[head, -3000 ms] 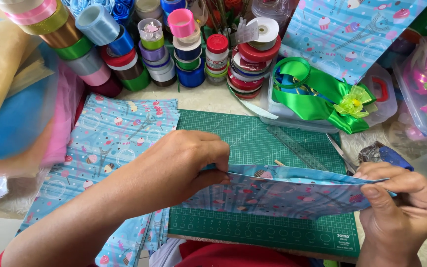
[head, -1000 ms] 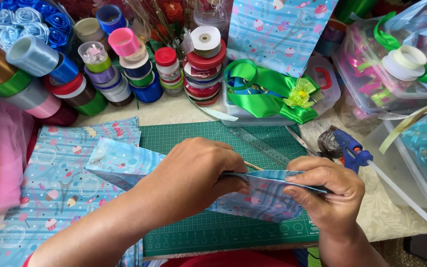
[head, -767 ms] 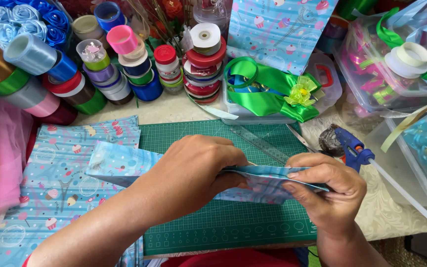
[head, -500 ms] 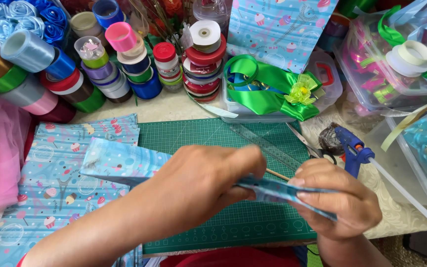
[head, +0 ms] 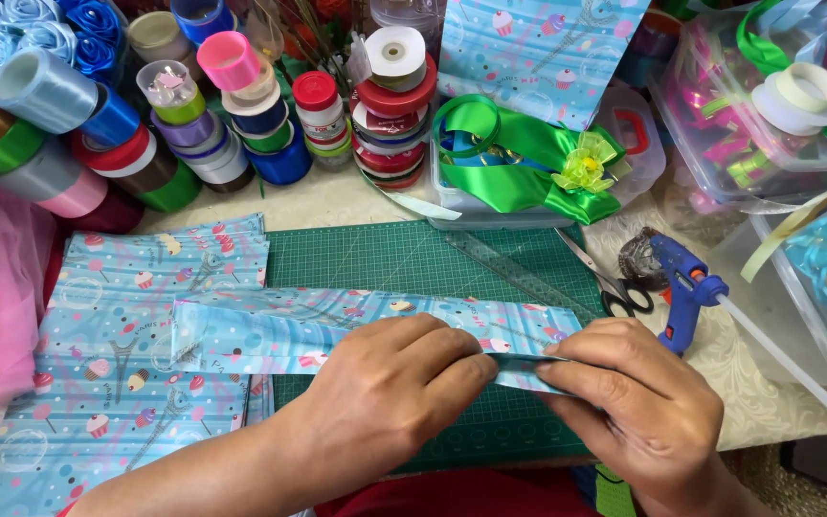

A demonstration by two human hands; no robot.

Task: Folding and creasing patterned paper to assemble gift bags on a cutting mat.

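Now flattened, the paper strip point(head: 337, 325) lies along the green cutting mat point(head: 385, 258), where half a second ago it was held raised and tilted between the hands. The left hand point(head: 385, 393) has dropped lower and now presses down on the strip's near edge with its fingers curled, pinching the fold just where it meets the right hand point(head: 634, 402). That hand is also closed on the strip's right end, thumb and fingertips nipping the doubled edge; both hands grip the paper and nothing else. Judging by this, the fold has gone from being formed in the air to being creased against the mat.

Light blue, the strip is printed with small cupcakes, dots and scribbled line drawings, and is glossy enough to catch the light. It is folded lengthwise into a long narrow band, its left end resting over a stack of sheets point(head: 136, 383) in the same pattern, its right end hidden in the fingers.

A clear ruler point(head: 519, 273) lies slantwise on the mat beyond the strip, with scissors point(head: 614, 287) and a blue glue gun point(head: 686, 287) just off the mat's right edge. Ribbon spools point(head: 232, 105) and a green bow point(head: 528, 168) crowd the back of the table.
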